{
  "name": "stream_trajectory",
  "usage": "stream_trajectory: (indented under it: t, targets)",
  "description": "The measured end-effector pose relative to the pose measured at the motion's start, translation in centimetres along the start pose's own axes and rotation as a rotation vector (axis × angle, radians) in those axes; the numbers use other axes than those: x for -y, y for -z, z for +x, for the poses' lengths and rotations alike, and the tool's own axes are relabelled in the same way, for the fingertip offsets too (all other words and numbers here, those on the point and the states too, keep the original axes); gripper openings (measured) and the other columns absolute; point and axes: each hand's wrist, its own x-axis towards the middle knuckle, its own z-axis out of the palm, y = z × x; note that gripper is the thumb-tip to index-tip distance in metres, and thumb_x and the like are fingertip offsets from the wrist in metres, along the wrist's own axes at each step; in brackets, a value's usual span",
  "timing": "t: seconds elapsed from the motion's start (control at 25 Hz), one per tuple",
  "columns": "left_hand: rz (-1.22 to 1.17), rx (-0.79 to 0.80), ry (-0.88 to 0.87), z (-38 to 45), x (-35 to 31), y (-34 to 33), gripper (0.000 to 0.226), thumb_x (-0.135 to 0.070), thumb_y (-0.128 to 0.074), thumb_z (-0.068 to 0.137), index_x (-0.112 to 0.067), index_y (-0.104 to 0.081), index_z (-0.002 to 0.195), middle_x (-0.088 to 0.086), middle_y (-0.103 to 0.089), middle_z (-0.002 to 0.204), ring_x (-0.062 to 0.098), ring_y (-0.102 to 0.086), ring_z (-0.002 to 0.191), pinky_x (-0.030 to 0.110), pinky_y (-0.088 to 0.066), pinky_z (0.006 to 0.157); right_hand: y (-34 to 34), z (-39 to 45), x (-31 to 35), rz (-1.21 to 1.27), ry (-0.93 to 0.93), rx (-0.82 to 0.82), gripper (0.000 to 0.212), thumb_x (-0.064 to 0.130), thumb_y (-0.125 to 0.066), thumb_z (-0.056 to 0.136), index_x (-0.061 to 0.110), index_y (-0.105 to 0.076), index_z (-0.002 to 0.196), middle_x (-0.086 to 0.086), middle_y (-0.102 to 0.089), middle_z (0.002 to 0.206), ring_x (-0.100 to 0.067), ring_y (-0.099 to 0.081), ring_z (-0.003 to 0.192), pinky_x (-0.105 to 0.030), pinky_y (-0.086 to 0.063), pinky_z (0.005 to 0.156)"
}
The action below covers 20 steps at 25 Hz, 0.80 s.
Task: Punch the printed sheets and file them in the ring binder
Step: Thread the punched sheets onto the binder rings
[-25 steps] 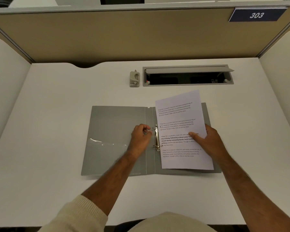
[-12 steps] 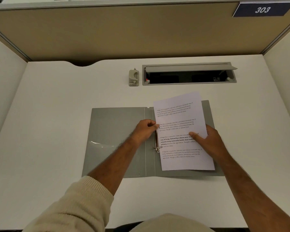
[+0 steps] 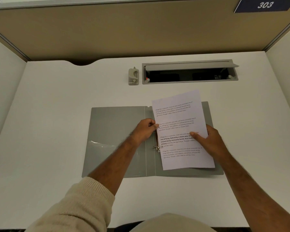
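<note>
A grey ring binder lies open and flat on the white desk. Its metal ring mechanism runs along the spine. The printed sheets lie tilted over the binder's right half, with a punched hole visible near their left edge. My left hand pinches the sheets' left edge just above the rings. My right hand grips the sheets' right edge, thumb on top of the text. A small grey hole punch stands at the back of the desk, apart from both hands.
A grey cable tray with its lid raised is set into the desk behind the binder. Partition walls enclose the desk at the back and both sides. A clear pocket lines the binder's left cover.
My left hand moved up from beside the rings to the sheets' left edge and took hold of it. The sheets shifted slightly left toward the rings. My right hand kept its hold.
</note>
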Motion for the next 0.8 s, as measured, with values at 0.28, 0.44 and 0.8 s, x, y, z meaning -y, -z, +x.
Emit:
stream_trajectory:
  t: [0.28, 0.44, 0.8]
  targets:
    - [0.094, -0.005, 0.002, 0.6, 0.3, -0.4, 0.016, -0.040, -0.068, 0.091, -0.025, -0.068, 0.094, -0.005, -0.077, 0.100, 0.018, -0.072, 0.100, 0.050, -0.054, 0.100, 0.1, 0.2, -0.9, 0.011, -0.023, -0.013, 0.037, 0.037, -0.073, 0.088, 0.026, -0.059, 0.120, 0.003, -0.068, 0.106, -0.011, -0.070, 0.084, -0.021, -0.054, 0.063]
    - [0.177, -0.015, 0.007, 3.1, 2.2, -0.9, 0.037, -0.072, -0.057, 0.064, -0.043, -0.066, 0.086, -0.016, -0.075, 0.093, 0.012, -0.071, 0.096, 0.055, -0.050, 0.101, 0.2, 0.4, -1.7, 0.030, -0.029, -0.023, 0.039, 0.035, -0.075, 0.088, 0.021, -0.061, 0.121, 0.001, -0.071, 0.107, -0.013, -0.071, 0.086, -0.023, -0.056, 0.065]
    - [0.119, -0.017, 0.037, 1.2, 0.4, -0.7, 0.016, -0.055, -0.057, 0.080, -0.054, -0.071, 0.089, -0.028, -0.075, 0.090, 0.006, -0.071, 0.100, 0.051, -0.047, 0.106, 0.0, 1.0, -2.8, 0.000, -0.032, 0.004, 0.037, 0.034, -0.074, 0.089, 0.022, -0.059, 0.122, 0.004, -0.070, 0.109, -0.008, -0.070, 0.086, -0.020, -0.055, 0.065]
